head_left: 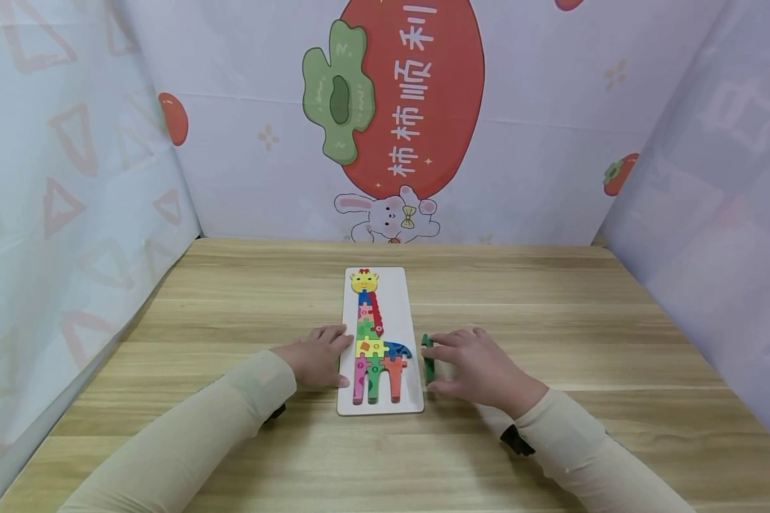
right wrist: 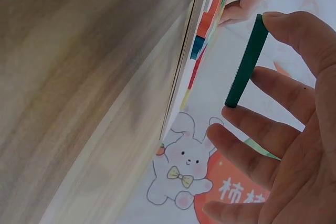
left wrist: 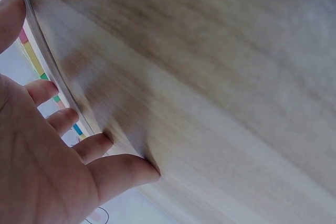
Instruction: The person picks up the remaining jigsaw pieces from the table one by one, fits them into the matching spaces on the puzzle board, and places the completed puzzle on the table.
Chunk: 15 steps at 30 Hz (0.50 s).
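A white puzzle board (head_left: pixel 391 292) lies on the table, holding a giraffe jigsaw (head_left: pixel 370 349) of coloured, numbered pieces with a yellow head on top. Along the board's left edge rests my left hand (head_left: pixel 316 358), its thumb and a fingertip at the rim. In the left wrist view its fingers (left wrist: pixel 122 174) spread loosely and grip nothing. Just off the board's right edge, my right hand (head_left: pixel 478 365) pinches a green puzzle piece (right wrist: pixel 247 61) by its ends between thumb and fingers. The piece is raised and seen edge-on in the right wrist view, so its face is hidden.
The wooden table (head_left: pixel 244 285) runs back to a white printed backdrop (head_left: pixel 539 142) with a large red persimmon and a rabbit. Pale cloth walls (head_left: pixel 64 178) stand at both sides.
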Tool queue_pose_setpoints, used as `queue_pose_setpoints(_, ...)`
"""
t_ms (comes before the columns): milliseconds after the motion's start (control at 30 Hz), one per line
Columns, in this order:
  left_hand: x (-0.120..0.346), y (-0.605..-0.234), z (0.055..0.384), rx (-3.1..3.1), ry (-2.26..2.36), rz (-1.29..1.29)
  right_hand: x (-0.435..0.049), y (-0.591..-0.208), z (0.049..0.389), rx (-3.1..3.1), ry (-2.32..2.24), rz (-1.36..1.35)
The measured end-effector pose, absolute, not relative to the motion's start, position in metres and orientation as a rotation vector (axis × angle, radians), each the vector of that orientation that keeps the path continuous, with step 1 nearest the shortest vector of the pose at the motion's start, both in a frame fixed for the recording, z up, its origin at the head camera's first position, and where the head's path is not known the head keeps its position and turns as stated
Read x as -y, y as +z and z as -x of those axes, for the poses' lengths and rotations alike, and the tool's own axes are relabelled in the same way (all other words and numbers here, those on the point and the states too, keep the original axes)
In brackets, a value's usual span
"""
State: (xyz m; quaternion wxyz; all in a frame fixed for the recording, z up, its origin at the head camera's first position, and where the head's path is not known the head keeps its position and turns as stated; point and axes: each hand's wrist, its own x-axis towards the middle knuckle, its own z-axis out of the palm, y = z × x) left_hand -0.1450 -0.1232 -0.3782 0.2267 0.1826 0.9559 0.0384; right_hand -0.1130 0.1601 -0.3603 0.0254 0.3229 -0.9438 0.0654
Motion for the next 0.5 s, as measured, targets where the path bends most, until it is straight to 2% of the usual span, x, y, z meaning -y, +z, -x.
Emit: queue_pose_setpoints(500,0.1239,-0.3791,0.1456,-2.632,0.107,-0.5,-0.1546,-0.3619,0.114,2.939,0.242,-1.032)
